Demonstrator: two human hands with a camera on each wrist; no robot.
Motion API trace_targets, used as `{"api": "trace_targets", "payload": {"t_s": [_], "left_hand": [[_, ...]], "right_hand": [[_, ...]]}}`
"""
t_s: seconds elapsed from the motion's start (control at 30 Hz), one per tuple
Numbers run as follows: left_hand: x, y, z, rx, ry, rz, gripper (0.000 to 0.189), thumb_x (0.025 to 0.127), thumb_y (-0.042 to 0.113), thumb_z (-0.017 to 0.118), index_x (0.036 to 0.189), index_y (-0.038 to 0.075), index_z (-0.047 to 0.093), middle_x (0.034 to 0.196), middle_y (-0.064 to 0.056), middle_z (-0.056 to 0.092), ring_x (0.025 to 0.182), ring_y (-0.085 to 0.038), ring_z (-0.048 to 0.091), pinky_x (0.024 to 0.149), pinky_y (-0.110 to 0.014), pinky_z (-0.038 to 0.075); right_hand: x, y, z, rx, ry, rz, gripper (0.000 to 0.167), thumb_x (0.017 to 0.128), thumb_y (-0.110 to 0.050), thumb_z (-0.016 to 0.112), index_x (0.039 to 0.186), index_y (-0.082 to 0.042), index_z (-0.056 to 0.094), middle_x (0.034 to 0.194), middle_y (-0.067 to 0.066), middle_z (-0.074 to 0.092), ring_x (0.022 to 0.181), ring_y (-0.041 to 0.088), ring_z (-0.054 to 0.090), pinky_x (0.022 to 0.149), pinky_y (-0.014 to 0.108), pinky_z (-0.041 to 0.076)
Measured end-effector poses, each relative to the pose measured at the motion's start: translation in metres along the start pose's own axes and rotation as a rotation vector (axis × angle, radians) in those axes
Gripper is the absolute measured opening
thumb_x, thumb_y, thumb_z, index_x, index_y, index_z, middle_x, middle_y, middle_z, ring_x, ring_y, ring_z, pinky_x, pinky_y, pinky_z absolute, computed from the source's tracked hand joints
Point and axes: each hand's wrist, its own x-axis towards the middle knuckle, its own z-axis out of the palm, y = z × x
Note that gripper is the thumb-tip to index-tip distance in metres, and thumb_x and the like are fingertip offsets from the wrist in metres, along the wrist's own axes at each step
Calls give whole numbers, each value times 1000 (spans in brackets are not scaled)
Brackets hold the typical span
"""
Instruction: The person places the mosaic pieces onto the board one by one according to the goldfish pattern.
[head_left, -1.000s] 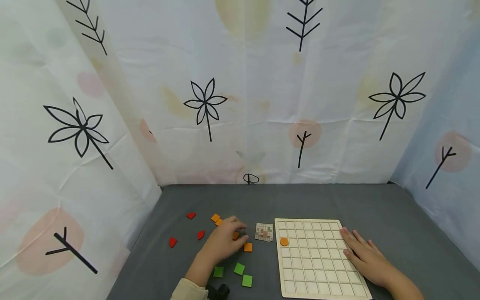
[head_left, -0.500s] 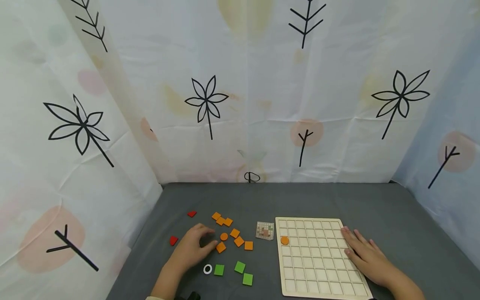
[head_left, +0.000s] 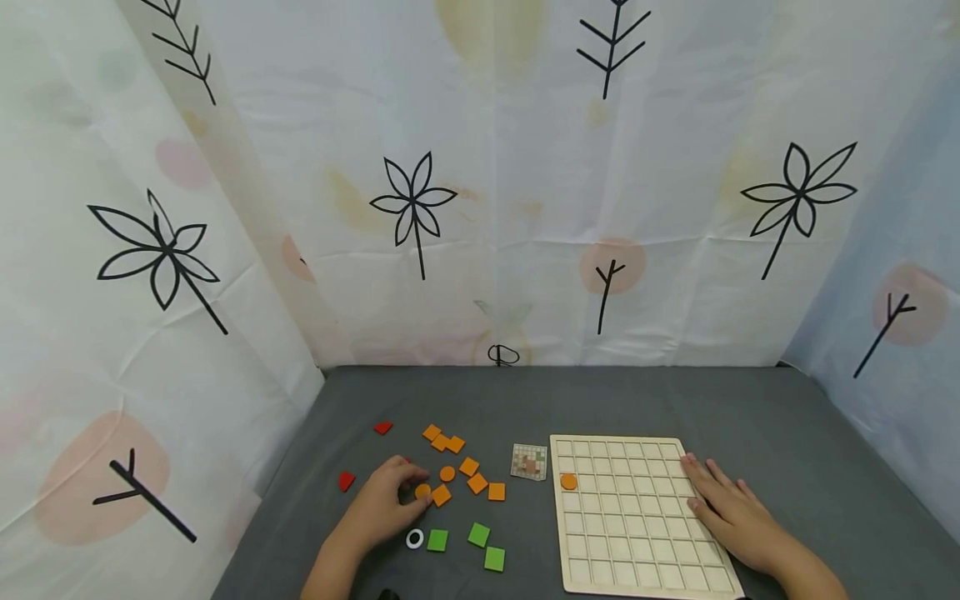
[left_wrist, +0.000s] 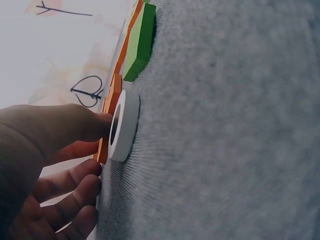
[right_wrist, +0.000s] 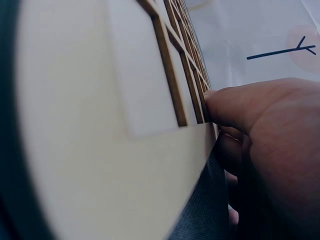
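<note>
In the head view my left hand (head_left: 381,500) is low over the left side of the cloth. Its thumb and forefinger pinch an orange disc (head_left: 423,492). The left wrist view has the thumb (left_wrist: 85,122) behind a white ring (left_wrist: 131,127), with the other fingers bent below. My right hand (head_left: 738,517) rests on the right rim of a pale wooden grid board (head_left: 648,593), fingers extended. One orange disc (head_left: 568,482) sits in a left-column cell of that board. Up close, the right thumb (right_wrist: 235,105) presses the board's edge beside the raised grid lines.
Several orange squares (head_left: 477,482) and another orange disc (head_left: 447,473) lie right of the left hand. Nearer are green squares (head_left: 494,559). Red pieces (head_left: 346,481) are scattered at the left. A small patterned card (head_left: 529,462) lies beside the board.
My left hand has moved left from the orange squares toward the red pieces, uncovering the white ring. An orange disc now shows between its fingertips. The right hand stays on the board.
</note>
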Motion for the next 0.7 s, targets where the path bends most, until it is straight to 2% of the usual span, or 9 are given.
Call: {"api": "trace_targets", "payload": {"t_s": [0.5, 0.7], "left_hand": [[-1, 4, -2, -21, 2, 32, 19, 88, 17, 86, 107, 16, 82, 97, 6, 63, 85, -7, 56, 77, -29, 52], [6, 20, 0, -40, 18, 90, 19, 92, 19, 84, 111, 18, 81, 101, 6, 65, 90, -8, 62, 83, -30, 56]], "right_hand": [[0, -1, 0, 9, -8, 8, 65, 111, -33, 54, 164, -1, 36, 170, 25, 26, 127, -40, -11, 111, 86, 10], [1, -2, -2, 1, -9, 9, 65, 111, -33, 54, 165, -2, 35, 170, 26, 27, 126, -40, -11, 110, 86, 12]]}}
